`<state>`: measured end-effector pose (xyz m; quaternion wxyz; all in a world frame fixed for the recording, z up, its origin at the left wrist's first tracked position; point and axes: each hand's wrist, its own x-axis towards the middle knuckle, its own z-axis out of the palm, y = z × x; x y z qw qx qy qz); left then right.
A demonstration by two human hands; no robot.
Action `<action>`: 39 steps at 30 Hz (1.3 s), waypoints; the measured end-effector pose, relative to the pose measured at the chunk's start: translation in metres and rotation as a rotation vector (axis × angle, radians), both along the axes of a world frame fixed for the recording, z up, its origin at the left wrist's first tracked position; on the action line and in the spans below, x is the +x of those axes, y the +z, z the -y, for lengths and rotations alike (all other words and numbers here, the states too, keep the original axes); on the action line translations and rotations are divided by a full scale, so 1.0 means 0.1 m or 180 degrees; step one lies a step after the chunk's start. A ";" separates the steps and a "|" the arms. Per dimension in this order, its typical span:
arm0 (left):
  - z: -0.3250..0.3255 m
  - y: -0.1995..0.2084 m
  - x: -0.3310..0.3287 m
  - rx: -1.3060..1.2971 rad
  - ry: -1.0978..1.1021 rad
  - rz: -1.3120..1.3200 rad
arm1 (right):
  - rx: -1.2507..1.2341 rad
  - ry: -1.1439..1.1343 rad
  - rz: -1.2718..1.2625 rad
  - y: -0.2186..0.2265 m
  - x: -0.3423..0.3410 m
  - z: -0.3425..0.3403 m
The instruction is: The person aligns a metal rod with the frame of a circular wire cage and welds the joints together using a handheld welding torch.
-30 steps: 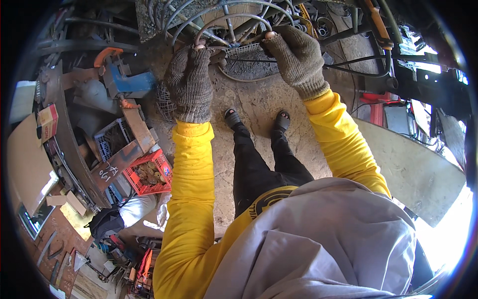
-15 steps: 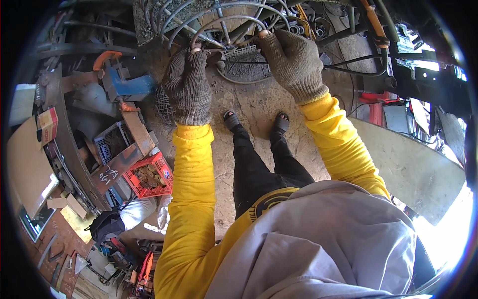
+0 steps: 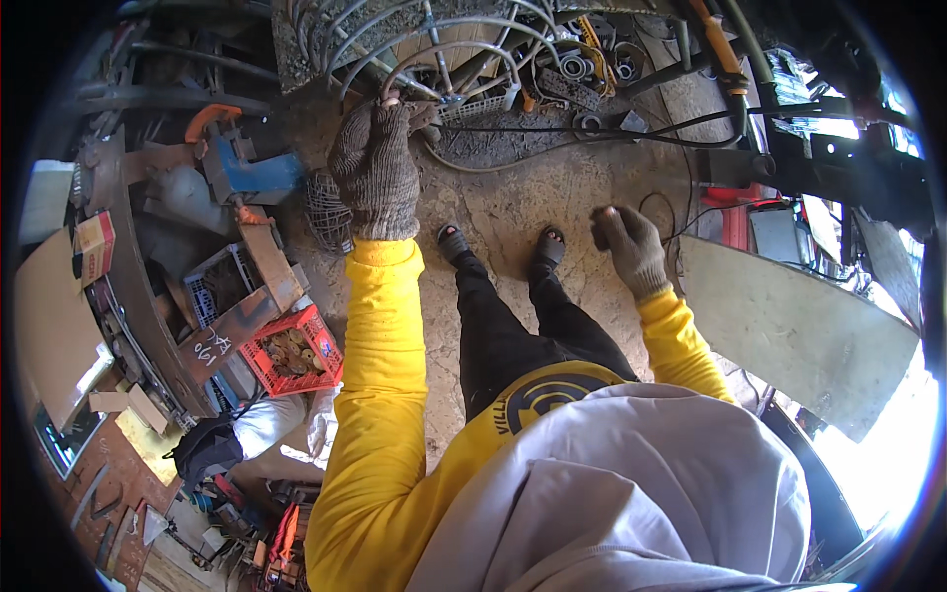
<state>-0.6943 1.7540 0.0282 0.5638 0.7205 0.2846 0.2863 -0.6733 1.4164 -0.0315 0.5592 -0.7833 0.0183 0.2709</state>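
L hand, gloved, fist closed round a bent wire of the wire frame lying on floor up front, R hand gloved, loosely curled, holding nothing, hanging by R foot.

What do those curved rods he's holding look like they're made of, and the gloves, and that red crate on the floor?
Curved rods: probably bare steel, dull grey, thin, bent into arcs. Gloves, as on the left hand: knitted grey-brown fabric with a visible ribbed weave. Red crate: likely moulded plastic, with lattice sides.
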 end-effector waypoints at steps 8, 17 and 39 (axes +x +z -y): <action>0.05 0.06 0.05 -0.0772 -0.0328 0.0532 | 0.0142 -0.0910 0.0267 0.25 0.26 1.13; -0.01 -0.12 0.07 -0.0235 -0.0071 0.0412 | -0.0967 -0.2108 0.1882 1.75 1.88 1.61; 0.00 -0.09 0.04 -0.0618 0.0021 0.0446 | -0.2603 -0.2172 0.2047 1.52 3.82 2.11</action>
